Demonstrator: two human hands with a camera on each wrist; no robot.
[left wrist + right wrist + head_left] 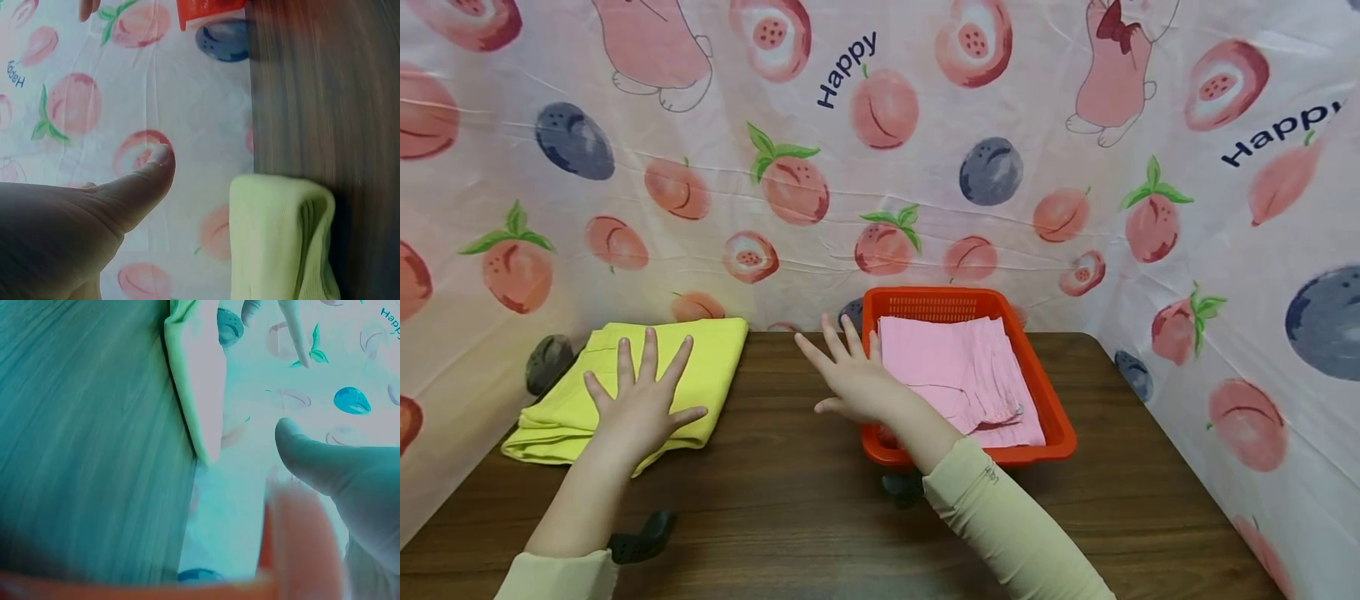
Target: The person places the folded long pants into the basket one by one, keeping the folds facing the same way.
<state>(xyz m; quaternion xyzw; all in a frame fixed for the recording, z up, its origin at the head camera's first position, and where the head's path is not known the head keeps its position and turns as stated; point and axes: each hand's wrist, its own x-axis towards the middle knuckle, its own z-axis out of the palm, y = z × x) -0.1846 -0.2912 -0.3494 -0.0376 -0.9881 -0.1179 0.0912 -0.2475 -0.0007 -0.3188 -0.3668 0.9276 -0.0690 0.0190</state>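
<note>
In the head view my left hand (638,410) is spread with straight fingers in front of a folded yellow cloth (718,358) and holds nothing. The same cloth (269,244) lies below the thumb in the left wrist view, apart from it. My right hand (856,377), also spread and holding nothing, is by the left side of a red plastic basket (1051,400). Folded pink cloth (928,354) lies inside that basket. Blurred and close, the basket's rim (306,544) shows under the right thumb. Whether the right hand touches the basket, I cannot tell.
The dark wooden table (775,517) carries both cloth and basket. A fruit-printed sheet (700,225) hangs behind it and along both sides. A dark object (646,537) shows beside the left wrist, and another dark piece (901,487) sits just before the basket.
</note>
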